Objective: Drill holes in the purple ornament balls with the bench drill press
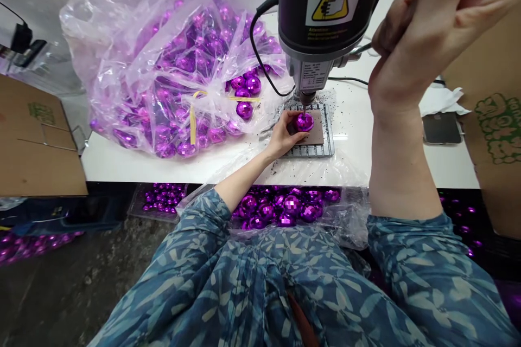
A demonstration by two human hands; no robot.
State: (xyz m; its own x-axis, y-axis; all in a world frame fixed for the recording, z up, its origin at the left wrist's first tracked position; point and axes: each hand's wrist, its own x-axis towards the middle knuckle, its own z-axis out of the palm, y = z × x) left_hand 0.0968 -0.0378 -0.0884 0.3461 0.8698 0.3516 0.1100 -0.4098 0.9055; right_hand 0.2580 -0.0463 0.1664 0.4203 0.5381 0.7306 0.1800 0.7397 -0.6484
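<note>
Under the bit of a black drill press [317,27], my left hand [286,134] grips a shiny purple faceted ball [304,122] between thumb and fingers. The ball rests on a brown board [315,134] over the grey slotted base plate [329,146], and the bit's tip meets its top. At the upper right, my right hand [427,27] is raised with its fingers curled round the press's metal lever [361,49], whose end is hidden in the fist.
A clear bag [179,70] of purple balls fills the table's left side. More balls [285,207] lie in plastic at my lap. A dark phone [443,128] and white tissue [445,98] are at right. Cardboard boxes [36,141] flank the white table [122,165]. Black cables cross behind.
</note>
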